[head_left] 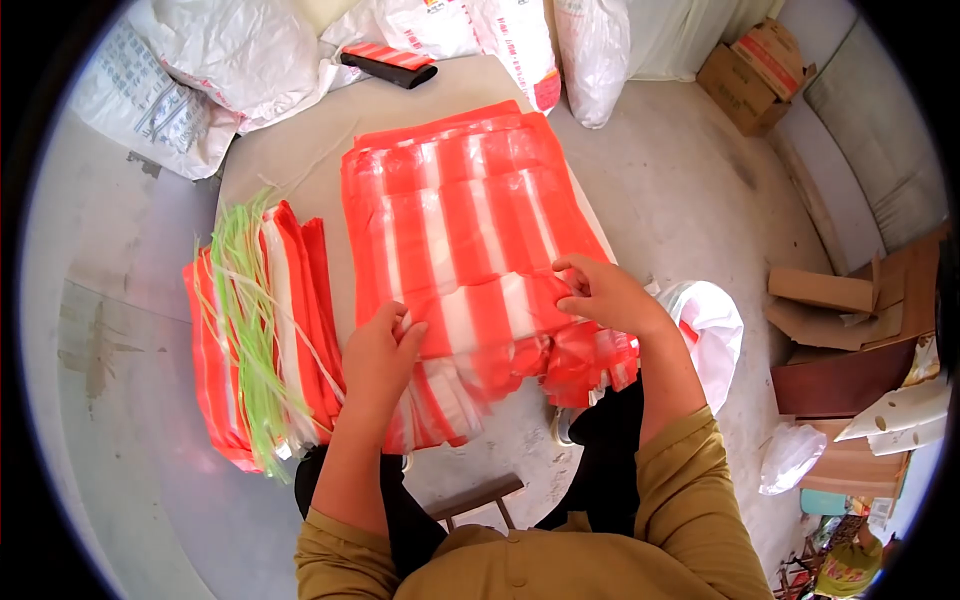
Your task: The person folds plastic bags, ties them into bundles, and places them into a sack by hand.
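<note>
Left hand (384,345) and right hand (612,297) flank red-striped plastic sheets (470,230) near the table's (290,160) front edge, fingers bent; grip unclear.

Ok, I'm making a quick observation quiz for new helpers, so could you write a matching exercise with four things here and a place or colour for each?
1. large striped stack
2. thin strips
3. sleeves
4. cardboard boxes

A. olive-brown
B. top right of the picture
C. under the left hand and right hand
D. mostly light green

Pairs: 1-C, 2-D, 3-A, 4-B
</note>
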Demonstrator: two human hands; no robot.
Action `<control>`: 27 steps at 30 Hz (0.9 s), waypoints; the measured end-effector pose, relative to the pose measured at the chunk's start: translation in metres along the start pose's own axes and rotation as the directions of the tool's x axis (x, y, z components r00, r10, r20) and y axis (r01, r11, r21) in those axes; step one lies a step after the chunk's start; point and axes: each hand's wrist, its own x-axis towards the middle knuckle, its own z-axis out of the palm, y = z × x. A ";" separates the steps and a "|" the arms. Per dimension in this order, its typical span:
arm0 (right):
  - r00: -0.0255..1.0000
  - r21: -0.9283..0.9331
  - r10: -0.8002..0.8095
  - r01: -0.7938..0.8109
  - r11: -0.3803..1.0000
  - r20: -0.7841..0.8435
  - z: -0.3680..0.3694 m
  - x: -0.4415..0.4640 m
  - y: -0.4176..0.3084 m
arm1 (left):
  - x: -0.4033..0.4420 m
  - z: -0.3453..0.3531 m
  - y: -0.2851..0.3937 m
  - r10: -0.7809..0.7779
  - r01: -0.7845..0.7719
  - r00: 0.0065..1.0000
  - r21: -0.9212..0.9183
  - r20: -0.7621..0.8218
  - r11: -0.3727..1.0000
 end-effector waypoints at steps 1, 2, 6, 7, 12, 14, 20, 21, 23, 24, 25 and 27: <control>1.000 0.005 -0.007 0.007 1.000 -0.025 0.002 -0.001 0.003 | -0.001 -0.002 0.002 -0.016 0.016 1.000 0.003 0.017 1.000; 0.999 0.012 -0.012 0.013 1.000 -0.053 0.006 -0.002 0.009 | -0.002 -0.006 0.004 -0.030 0.029 0.999 0.007 0.035 1.000; 0.997 -0.032 0.022 -0.025 0.999 -0.079 0.010 -0.001 0.016 | -0.006 -0.013 -0.007 -0.071 0.077 0.993 -0.062 0.093 0.995; 0.993 -0.032 -0.009 0.005 0.999 -0.114 0.012 -0.002 0.018 | -0.007 -0.012 -0.014 -0.055 0.063 0.995 -0.090 0.088 0.994; 0.999 -0.161 0.000 -0.009 0.987 -0.054 0.003 -0.004 0.007 | -0.005 -0.013 -0.020 -0.080 0.101 0.989 -0.179 0.122 0.979; 0.998 -0.138 0.006 -0.014 0.990 -0.063 0.003 -0.005 0.004 | -0.004 -0.014 -0.022 -0.111 0.141 0.983 -0.212 0.147 0.967; 0.996 -0.172 0.022 -0.036 0.984 -0.082 0.007 -0.004 0.000 | -0.001 -0.013 -0.013 -0.068 0.074 0.993 -0.061 0.100 0.995; 0.996 -0.174 0.029 -0.044 0.984 -0.088 0.006 -0.003 0.000 | -0.001 -0.012 -0.012 -0.068 0.073 0.994 -0.051 0.085 0.996; 0.995 -0.182 0.050 -0.066 0.981 -0.089 0.006 -0.003 0.000 | 0.000 -0.008 -0.014 -0.052 0.053 0.997 -0.019 0.058 0.998; 0.994 -0.186 0.062 -0.078 0.979 -0.089 0.006 -0.003 0.000 | 0.000 -0.006 -0.015 -0.043 0.043 0.998 -0.002 0.046 0.999; 0.993 -0.204 0.074 -0.091 0.975 -0.091 0.006 -0.003 -0.001 | 0.000 -0.006 -0.014 -0.036 0.036 0.999 0.005 0.040 0.999; 0.991 -0.238 0.097 -0.117 0.964 -0.096 0.007 -0.003 -0.003 | 0.000 -0.005 -0.013 -0.021 0.020 0.999 0.021 0.028 1.000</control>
